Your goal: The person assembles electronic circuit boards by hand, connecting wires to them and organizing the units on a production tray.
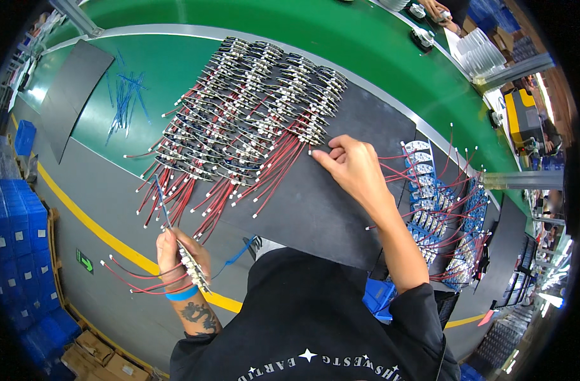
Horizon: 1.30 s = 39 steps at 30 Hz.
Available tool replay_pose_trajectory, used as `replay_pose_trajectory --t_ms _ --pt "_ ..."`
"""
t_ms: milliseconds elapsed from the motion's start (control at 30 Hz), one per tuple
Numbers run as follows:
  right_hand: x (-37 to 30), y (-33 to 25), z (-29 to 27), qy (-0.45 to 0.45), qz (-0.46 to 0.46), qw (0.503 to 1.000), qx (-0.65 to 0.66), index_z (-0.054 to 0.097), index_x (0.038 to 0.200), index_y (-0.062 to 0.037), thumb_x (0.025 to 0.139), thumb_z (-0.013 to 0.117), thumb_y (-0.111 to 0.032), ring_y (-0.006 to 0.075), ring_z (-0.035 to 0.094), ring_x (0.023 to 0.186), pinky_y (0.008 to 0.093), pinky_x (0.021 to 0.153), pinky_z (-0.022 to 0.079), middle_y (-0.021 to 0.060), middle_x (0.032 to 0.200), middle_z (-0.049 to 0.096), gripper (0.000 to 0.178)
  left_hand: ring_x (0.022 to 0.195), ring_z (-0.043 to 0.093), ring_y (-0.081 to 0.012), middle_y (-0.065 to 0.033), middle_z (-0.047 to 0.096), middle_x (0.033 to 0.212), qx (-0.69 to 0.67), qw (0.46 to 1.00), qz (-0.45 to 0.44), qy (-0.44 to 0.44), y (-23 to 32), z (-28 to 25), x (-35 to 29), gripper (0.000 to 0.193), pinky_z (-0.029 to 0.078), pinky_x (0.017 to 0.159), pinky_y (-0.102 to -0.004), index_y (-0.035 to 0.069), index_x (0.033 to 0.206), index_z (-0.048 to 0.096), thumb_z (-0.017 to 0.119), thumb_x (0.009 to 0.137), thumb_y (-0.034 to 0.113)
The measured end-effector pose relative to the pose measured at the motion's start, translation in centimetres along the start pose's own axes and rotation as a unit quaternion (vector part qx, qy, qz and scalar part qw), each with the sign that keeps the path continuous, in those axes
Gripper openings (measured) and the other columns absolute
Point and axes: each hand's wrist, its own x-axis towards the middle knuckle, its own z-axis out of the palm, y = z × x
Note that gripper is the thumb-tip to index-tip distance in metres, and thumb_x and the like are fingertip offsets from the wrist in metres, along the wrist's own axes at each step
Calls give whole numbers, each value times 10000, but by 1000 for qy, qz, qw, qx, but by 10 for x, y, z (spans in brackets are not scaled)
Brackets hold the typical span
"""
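Observation:
My left hand is closed around a narrow circuit board with white parts along it. Red and black wires with small white plugs trail from the board to the left. A thin blue strip rises from the same hand toward the wire ends. My right hand is over the dark mat, with loosely curled fingers and the thumb held apart. A small white spot shows at its thumb tip, too small to tell. Just beyond it lie rows of similar boards, their red wires hanging toward me.
More wired boards on blue backing lie to the right. Loose blue strips and a dark panel are at the left of the green table. Blue boxes are stacked at far left. Another person's hand shows at the top right.

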Motion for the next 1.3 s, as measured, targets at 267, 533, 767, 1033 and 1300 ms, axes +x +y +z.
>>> replay_pose_trajectory --t_ms 267,533,767,1033,1300 --pt "10 11 6 -33 35 993 104 667 921 83 804 721 -173 279 684 687 363 652 525 211 794 682 286 452 592 -203 -160 604 562 75 989 -123 -18 -7 12 5 491 485 458 -287 -34 687 570 468 980 347" --pt "-1 -3 0 23 7 992 124 660 916 60 813 692 -97 232 665 649 345 623 518 158 760 673 191 538 604 -115 -93 648 647 206 968 -140 -41 -14 41 9 445 470 518 -237 -62 766 640 469 998 277" --pt "9 -2 16 71 -223 972 -26 647 868 16 775 726 -79 265 600 630 355 586 477 124 759 598 154 603 584 -71 -47 645 688 257 947 -177 -82 -19 60 12 376 456 555 -226 -61 808 651 491 991 226" --pt "3 -3 15 75 -219 973 15 634 837 36 791 684 -17 256 613 623 354 573 480 129 752 607 86 598 592 -77 -60 650 678 261 949 -161 -73 -19 55 12 384 460 555 -227 -66 800 657 487 990 221" --pt "2 5 22 74 -180 981 -1 618 797 15 780 669 -43 333 622 691 417 642 506 159 771 606 79 602 597 -77 -62 656 682 258 949 -167 -75 -18 60 12 396 465 560 -225 -66 809 663 493 990 243"
